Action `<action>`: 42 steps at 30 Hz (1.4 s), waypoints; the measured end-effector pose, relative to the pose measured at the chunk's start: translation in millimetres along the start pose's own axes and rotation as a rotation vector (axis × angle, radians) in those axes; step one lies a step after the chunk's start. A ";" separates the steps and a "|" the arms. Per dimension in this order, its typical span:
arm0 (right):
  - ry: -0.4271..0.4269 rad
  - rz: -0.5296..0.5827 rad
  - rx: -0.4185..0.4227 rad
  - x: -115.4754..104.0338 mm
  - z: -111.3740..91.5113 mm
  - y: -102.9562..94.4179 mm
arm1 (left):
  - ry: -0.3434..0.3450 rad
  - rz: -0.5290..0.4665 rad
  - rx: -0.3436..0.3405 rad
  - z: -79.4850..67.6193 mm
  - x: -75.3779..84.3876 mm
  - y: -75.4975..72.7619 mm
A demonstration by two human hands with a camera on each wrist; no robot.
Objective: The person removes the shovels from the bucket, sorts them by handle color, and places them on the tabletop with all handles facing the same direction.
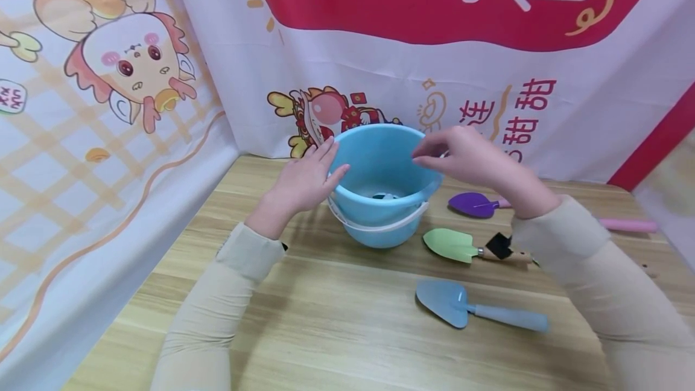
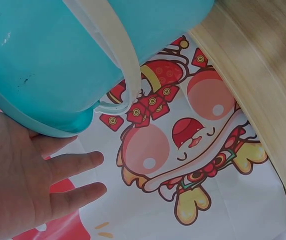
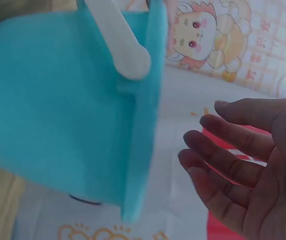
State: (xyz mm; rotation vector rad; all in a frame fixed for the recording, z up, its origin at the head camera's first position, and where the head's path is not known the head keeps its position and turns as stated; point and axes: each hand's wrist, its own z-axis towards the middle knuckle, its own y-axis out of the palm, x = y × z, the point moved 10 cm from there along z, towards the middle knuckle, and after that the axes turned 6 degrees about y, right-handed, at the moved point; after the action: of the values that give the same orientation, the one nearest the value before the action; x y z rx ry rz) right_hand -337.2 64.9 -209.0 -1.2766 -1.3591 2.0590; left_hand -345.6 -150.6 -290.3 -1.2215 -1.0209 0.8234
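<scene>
A light blue bucket (image 1: 380,152) with a white handle (image 1: 380,226) stands upright on the wooden table. Something small, white and dark, partly shows at its bottom; its kind cannot be told. My left hand (image 1: 306,180) lies at the bucket's left rim, fingers straight and spread; in the left wrist view the hand (image 2: 27,180) is beside the rim. Over the right rim hovers my right hand (image 1: 461,152), its fingers loosely bent. The right wrist view shows that hand (image 3: 248,170) apart from the bucket (image 3: 67,110), with nothing in it.
Right of the bucket lie a purple trowel (image 1: 471,204) with a pink handle, a green trowel (image 1: 450,245) with a wooden handle, and a blue trowel (image 1: 442,301) nearer me. A dark piece (image 1: 499,246) shows by the right sleeve. Printed cloth (image 1: 353,59) hangs behind.
</scene>
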 end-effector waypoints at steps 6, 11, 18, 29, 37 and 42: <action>-0.016 -0.036 -0.148 -2.6 30.9 43.1 | -0.004 0.005 0.000 -0.1 -1.3 1.1; 0.034 -0.123 -0.328 2.1 46.2 80.0 | 0.003 0.010 0.002 0.0 0.4 0.7; 0.073 -0.158 -0.429 1.8 54.3 103.0 | 0.012 0.009 0.016 0.4 1.2 0.0; 0.046 -0.159 -0.521 -9.7 51.1 109.8 | 0.006 0.009 0.010 1.5 0.4 0.1; 0.036 -0.115 -0.522 -11.0 50.7 106.8 | 0.006 0.012 0.005 1.0 0.9 0.4; 0.031 -0.130 -0.516 -13.0 49.7 101.5 | 0.002 0.007 0.008 0.2 1.3 -0.6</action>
State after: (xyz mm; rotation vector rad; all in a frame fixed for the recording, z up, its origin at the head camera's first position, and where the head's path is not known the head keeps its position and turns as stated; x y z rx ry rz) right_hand -354.4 -18.7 -284.1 -1.3567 -1.9830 1.6485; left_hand -345.4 -149.5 -289.5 -1.2191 -1.0117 0.8308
